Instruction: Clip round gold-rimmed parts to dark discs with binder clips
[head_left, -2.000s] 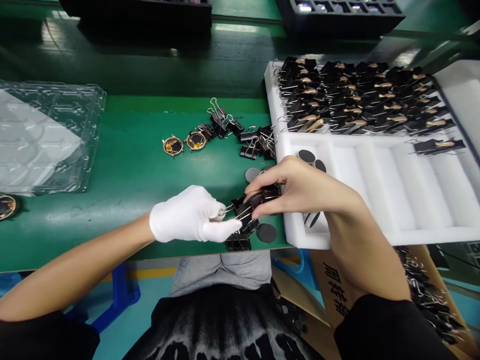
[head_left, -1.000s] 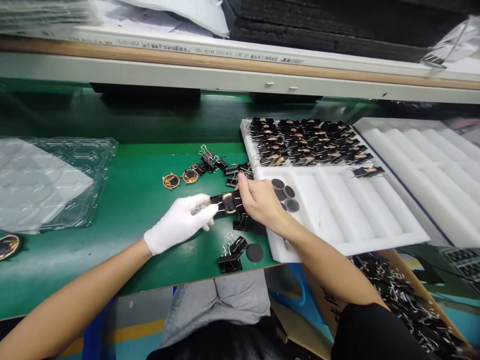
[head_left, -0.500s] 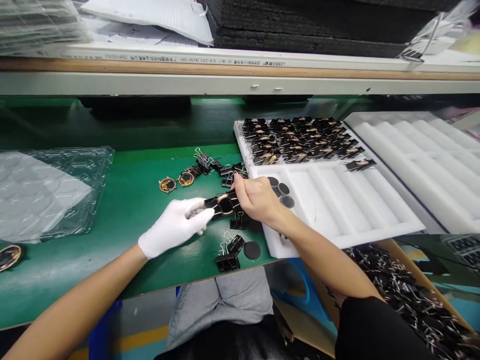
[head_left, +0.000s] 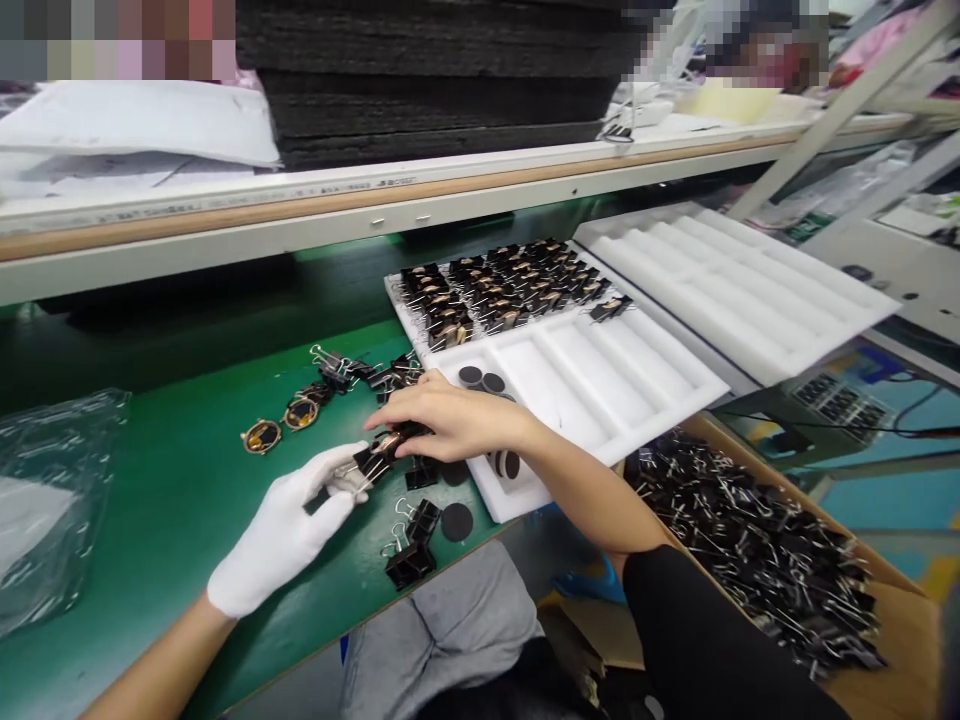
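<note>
A rose-gold watch case with black binder clips on its sides is held between my hands above the green table. My left hand, in a white glove, pinches the clip at its left end. My bare right hand grips the other end, fingers over the top and thumb below. Two more watch cases lie beyond my left hand. Loose binder clips and a black disc lie nearer the table's front edge.
A white tray holds rows of clipped cases and several dark discs. Another ribbed white tray stands behind it at right. A cardboard box of binder clips is below right. Clear plastic trays lie at left. A shelf crosses above.
The view has swung right. My right hand has turned over the clipped case, its back now facing up, and the case is tilted between my hands.
</note>
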